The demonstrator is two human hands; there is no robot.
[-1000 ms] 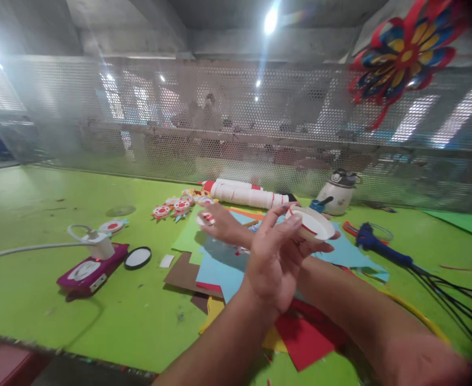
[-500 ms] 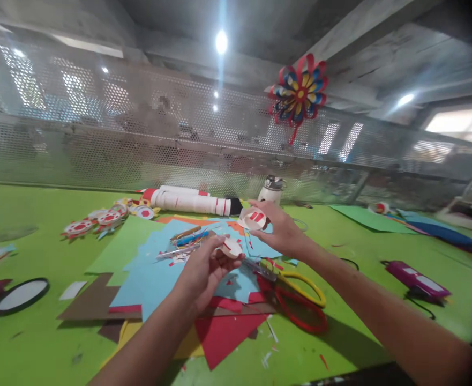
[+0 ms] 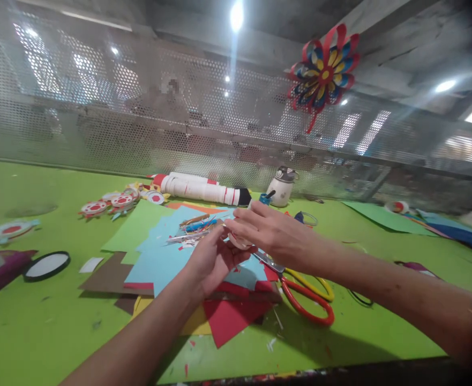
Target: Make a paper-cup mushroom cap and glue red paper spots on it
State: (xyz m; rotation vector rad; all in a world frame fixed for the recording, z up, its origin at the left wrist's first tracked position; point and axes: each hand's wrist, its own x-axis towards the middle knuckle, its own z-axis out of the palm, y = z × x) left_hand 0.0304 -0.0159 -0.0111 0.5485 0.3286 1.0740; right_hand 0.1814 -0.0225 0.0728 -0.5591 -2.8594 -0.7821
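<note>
My left hand point(image 3: 211, 262) is closed on a small round white paper piece point(image 3: 240, 244), above the stacked paper. Over the same spot, my right hand point(image 3: 278, 229) comes in from the right with its fingers bent round a second white piece, largely hidden by them. Whether the two pieces touch cannot be seen. Scissors point(image 3: 306, 308) with one red and one yellow handle lie just under my right hand. Beneath both hands are sheets of light blue paper point(image 3: 145, 271), carrying pens point(image 3: 199, 224) and small paper scraps.
White paper rolls point(image 3: 195, 188) lie behind the stack, beside a white bottle point(image 3: 281, 187) and a small blue pot point(image 3: 264, 199). Red-and-white paper shapes point(image 3: 121, 202) and a black-rimmed disc point(image 3: 46, 266) are at left. A paper flower point(image 3: 326, 75) hangs before the mesh panel point(image 3: 139, 123).
My right hand has moved down and left to meet my left hand, and its red-striped round piece is now mostly covered. The view has shifted, bringing the blue pot into sight.
</note>
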